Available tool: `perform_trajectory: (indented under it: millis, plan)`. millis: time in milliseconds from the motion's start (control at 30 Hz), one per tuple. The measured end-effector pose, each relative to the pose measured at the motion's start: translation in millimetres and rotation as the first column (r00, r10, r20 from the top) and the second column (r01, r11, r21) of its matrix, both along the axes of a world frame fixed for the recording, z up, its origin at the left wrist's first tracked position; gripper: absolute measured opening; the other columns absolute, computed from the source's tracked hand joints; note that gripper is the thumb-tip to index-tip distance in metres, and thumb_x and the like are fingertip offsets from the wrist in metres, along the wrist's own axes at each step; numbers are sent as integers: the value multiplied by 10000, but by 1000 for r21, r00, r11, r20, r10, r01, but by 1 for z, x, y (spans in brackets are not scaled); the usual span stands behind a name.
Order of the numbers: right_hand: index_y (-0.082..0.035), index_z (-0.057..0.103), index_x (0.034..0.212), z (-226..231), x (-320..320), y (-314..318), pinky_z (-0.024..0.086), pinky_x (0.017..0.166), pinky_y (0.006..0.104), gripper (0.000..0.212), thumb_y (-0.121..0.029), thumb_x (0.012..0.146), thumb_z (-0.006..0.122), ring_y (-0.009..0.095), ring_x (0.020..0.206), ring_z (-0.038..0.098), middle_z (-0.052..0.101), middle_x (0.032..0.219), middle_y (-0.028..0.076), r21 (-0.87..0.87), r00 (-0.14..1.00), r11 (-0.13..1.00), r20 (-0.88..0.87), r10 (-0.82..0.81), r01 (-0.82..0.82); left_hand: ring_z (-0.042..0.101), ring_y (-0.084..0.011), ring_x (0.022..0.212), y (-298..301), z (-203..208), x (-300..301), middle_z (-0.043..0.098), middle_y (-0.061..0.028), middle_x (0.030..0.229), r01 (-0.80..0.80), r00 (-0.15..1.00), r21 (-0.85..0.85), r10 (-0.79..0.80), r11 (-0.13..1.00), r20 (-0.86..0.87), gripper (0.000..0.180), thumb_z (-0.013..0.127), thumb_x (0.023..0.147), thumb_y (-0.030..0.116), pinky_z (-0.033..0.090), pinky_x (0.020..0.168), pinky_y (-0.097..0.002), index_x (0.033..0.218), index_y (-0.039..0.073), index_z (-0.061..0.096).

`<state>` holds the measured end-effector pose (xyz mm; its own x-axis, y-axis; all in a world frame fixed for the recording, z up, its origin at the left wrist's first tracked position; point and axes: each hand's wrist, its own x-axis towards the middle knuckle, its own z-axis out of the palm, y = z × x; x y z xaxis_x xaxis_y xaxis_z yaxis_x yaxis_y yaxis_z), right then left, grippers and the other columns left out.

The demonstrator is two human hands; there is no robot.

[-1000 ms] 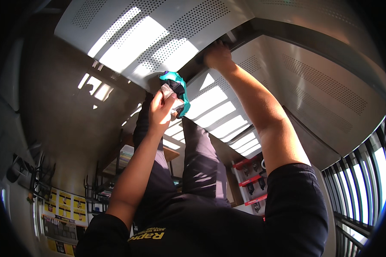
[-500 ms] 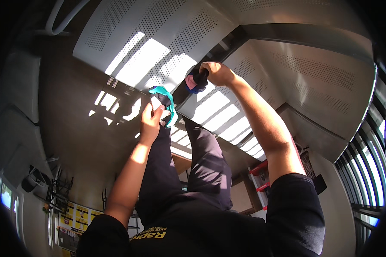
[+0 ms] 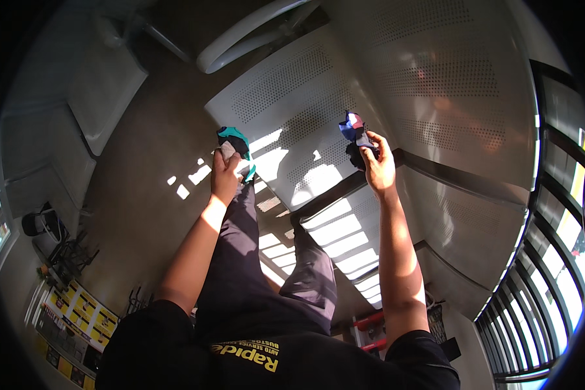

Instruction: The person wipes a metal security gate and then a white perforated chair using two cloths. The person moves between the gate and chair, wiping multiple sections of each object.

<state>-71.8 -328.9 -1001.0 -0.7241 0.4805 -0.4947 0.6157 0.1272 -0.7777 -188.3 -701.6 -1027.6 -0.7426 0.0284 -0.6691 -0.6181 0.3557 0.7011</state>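
My left hand (image 3: 225, 181) is closed round a bunched teal and black cloth (image 3: 233, 134), with a pale whitish piece showing at the fingers. It hangs in the air beside the left edge of a perforated metal bench seat (image 3: 276, 91). Out to the right, my right hand (image 3: 381, 168) pinches a second crumpled cloth (image 3: 351, 127), dark with blue, white and reddish patches. That cloth is over the seat, near the backrest; whether it touches the metal I cannot tell. The fingertips of both hands are partly hidden by the cloths.
A curved pale armrest (image 3: 231, 57) rises at the seat's far end. The perforated backrest (image 3: 435, 71) runs along the right, before a barred window (image 3: 552, 253). More seats (image 3: 107, 97) stand to the left across the brown floor (image 3: 133, 188). Sunlight stripes the nearer seat (image 3: 344, 244).
My view has moved along the bench, bringing the armrest in. My right hand has swung right with its cloth, from the gap between seats to over the farther seat. My left keeps its cloth.
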Motion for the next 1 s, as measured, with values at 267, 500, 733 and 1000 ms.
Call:
perform_trajectory:
  millis: [267, 500, 733, 1000]
  plan:
    - [-65, 599, 1353, -89, -317, -20, 524, 990, 461, 388, -243, 1008, 613, 361, 1240, 610, 622, 1365, 179, 688, 884, 608, 106, 455, -396, 635, -438, 1066, 80, -49, -174, 650, -232, 1153, 467, 682, -335, -575, 818, -453, 316, 579, 962, 51, 531, 877, -517, 1273, 38, 530]
    - [-156, 679, 1300, -179, -388, 5, 504, 1034, 474, 391, -382, 1012, 541, 280, 1197, 653, 702, 1261, 104, 586, 510, 201, 427, 747, -785, 632, -447, 1073, 97, -113, -203, 660, -247, 1129, 534, 656, -346, -637, 771, -405, 338, 565, 960, 4, 513, 945, -520, 1292, 52, 594]
    - [-139, 634, 1326, -196, -399, 36, 479, 1024, 487, 396, -348, 1003, 539, 301, 1185, 633, 660, 1308, 120, 520, 553, 308, 421, 719, -797, 672, -406, 1047, 112, -115, -217, 687, -231, 1073, 545, 541, -463, -715, 699, -442, 305, 603, 953, 57, 535, 906, -522, 1258, 61, 624]
    - [-128, 566, 1405, -180, -404, 14, 388, 1100, 512, 460, -351, 1005, 526, 308, 1296, 547, 596, 1399, 135, 739, 713, 187, 502, 489, -647, 658, -399, 1117, 101, -101, -219, 660, -183, 1246, 623, 464, -425, -748, 657, -474, 517, 597, 918, -23, 546, 935, -505, 1404, 147, 553]
